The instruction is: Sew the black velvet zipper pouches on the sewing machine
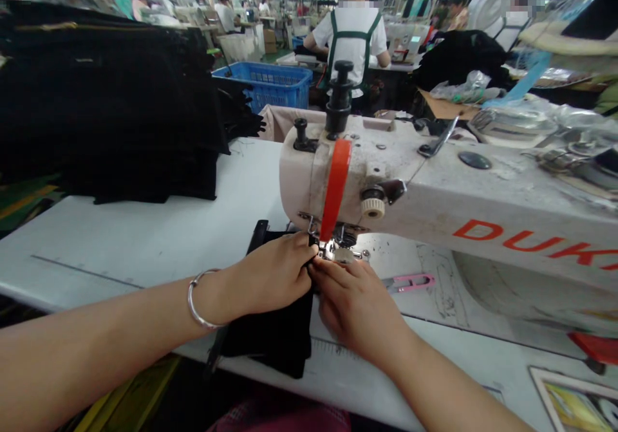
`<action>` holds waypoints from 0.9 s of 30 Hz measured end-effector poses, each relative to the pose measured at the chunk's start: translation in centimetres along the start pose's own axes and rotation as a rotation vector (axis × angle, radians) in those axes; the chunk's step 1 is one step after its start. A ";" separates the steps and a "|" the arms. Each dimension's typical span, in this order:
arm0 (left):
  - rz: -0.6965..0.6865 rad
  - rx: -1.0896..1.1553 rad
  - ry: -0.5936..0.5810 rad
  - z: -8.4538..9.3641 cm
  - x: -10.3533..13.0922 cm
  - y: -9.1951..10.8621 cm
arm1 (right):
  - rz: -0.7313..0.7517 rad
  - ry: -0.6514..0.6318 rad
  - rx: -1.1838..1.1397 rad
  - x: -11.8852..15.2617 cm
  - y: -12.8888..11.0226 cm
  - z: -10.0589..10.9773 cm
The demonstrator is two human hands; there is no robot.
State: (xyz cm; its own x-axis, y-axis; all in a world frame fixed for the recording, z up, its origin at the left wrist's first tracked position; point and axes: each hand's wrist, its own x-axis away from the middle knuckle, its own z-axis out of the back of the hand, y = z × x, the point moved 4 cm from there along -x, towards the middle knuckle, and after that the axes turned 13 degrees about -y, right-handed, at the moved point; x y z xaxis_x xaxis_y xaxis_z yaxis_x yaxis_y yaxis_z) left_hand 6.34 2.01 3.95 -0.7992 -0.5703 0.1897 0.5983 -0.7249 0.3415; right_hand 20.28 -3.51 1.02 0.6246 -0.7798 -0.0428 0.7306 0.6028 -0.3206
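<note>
A piece of black fabric (270,335) lies on the table at the sewing machine (410,181) and hangs over the front edge. My left hand (270,271), with a silver bangle (194,300) on its wrist, pinches the cloth just left of the needle area. Close beside it, my right hand (355,300) presses on the same cloth, fingertips near the presser foot (326,250). Its fingers are bent together, and the cloth under them is mostly covered. An orange guard strip (337,187) runs down the machine head above both hands.
Pink-handled thread snips (410,282) lie right of my right hand. A tall stack of black garment pieces (111,110) stands at the left on the white table (159,239). Behind are a blue crate (270,84) and a co-worker (355,39) seen from behind.
</note>
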 end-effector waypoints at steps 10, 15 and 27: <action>-0.150 -0.211 -0.040 -4.3 8.7 4.0 | 0.163 0.037 -0.170 4.1 -5.6 -0.9; -0.226 -0.071 0.071 -4.9 10.4 4.0 | 0.096 0.271 -0.202 5.7 -7.2 -2.7; -0.177 -0.119 0.068 -5.6 10.6 4.2 | 0.055 0.319 -0.264 6.1 -7.3 -2.8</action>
State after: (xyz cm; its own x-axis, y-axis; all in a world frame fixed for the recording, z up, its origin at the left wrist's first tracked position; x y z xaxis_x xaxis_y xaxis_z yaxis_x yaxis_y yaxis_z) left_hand 0.67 -9.25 2.19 -0.8893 -0.4516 0.0725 0.4544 -0.8543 0.2525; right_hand 17.93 -13.17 0.43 0.5134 -0.7860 -0.3443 0.5769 0.6132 -0.5396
